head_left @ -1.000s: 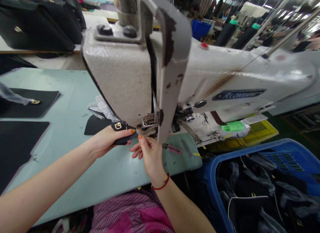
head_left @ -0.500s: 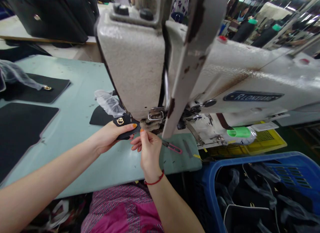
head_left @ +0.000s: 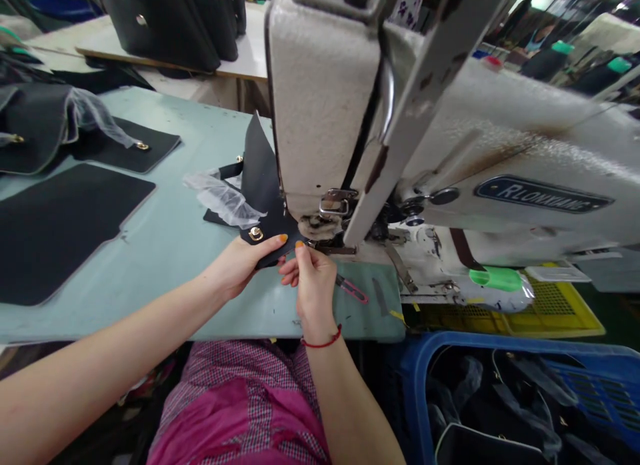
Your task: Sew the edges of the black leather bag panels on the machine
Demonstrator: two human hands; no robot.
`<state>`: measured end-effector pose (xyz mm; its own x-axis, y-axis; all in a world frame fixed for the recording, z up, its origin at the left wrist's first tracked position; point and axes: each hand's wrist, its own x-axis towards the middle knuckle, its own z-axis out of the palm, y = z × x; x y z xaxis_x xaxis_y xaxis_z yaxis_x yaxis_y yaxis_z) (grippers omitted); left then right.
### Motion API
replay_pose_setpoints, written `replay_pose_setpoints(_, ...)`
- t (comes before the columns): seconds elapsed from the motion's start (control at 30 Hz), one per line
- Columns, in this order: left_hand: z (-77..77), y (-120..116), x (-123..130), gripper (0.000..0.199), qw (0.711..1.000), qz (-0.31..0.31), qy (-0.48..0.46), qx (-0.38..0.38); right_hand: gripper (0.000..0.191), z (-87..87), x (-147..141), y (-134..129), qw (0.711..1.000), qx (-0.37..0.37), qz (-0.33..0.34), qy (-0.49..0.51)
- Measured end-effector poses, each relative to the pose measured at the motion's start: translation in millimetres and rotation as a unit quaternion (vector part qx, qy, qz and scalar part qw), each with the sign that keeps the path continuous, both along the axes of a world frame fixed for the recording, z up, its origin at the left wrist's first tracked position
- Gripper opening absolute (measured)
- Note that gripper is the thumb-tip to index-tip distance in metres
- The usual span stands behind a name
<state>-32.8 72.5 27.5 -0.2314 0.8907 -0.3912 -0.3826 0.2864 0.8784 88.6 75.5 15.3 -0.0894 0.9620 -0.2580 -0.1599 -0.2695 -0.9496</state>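
A black leather-like bag panel [head_left: 260,178] lies under the head of the sewing machine [head_left: 325,98], with one part standing up against it. My left hand [head_left: 243,262] grips the panel's near edge, thumb on top, just below a gold clasp [head_left: 255,234]. Close beside it, my right hand [head_left: 316,278] pinches the panel's edge near the presser foot, thumb against fingers. Crumpled clear plastic wrap [head_left: 225,197] covers a strap on the panel. Thread snips [head_left: 353,290] with a pink handle lie on the table just right of my right hand, their blades partly hidden.
More black panels [head_left: 65,228] lie on the pale green table [head_left: 210,312] at the left. A black bag [head_left: 165,25] stands on a board behind. At lower right is a blue basket [head_left: 420,372] holding wrapped black pieces, with a yellow crate [head_left: 560,305] beyond.
The view has shifted, so the machine sits further right. The panel has been turned, and a part of it now stands upright left of the machine head. Both hands keep their hold.
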Motion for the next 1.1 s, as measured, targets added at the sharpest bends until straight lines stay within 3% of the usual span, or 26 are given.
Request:
replay_pose_setpoints(0.37, -7.1, -27, 53, 0.027, 0.986, 0.148, -0.069, 0.035, 0.043, 5.1, 21, 6, 0.998, 0.001, 0.054, -0.025)
replay_pose_setpoints(0.6, -11.0, -36, 100, 0.034, 0.955, 0.272, -0.107, 0.041, 0.047, 8.7, 38, 11, 0.995, 0.02, 0.078, -0.053)
replay_pose_setpoints(0.83, -7.5, -35, 127, 0.031, 0.943, 0.297, -0.142, 0.045, 0.053, 14.4, 48, 15, 0.984, 0.081, 0.087, -0.134)
replay_pose_setpoints(0.9, -11.3, -36, 128, 0.035, 0.946, 0.287, -0.151, 0.029, 0.051, 18.8, 53, 10, 0.977, 0.107, 0.09, -0.161)
replay_pose_setpoints(0.97, -17.0, -44, 125, 0.041, 0.961, 0.234, -0.15, 0.004, 0.045, 20.2, 62, 3, 0.97, 0.122, 0.09, -0.189)
replay_pose_setpoints(1.03, -19.6, -63, 115, 0.044, 0.983, 0.135, -0.123, -0.033, 0.037, 14.9, 76, -6, 0.963, 0.131, 0.077, -0.224)
replay_pose_setpoints(1.1, -12.7, -90, 94, 0.038, 0.996, -0.026, -0.056, -0.061, 0.033, 1.6, 95, -14, 0.944, 0.152, 0.049, -0.29)
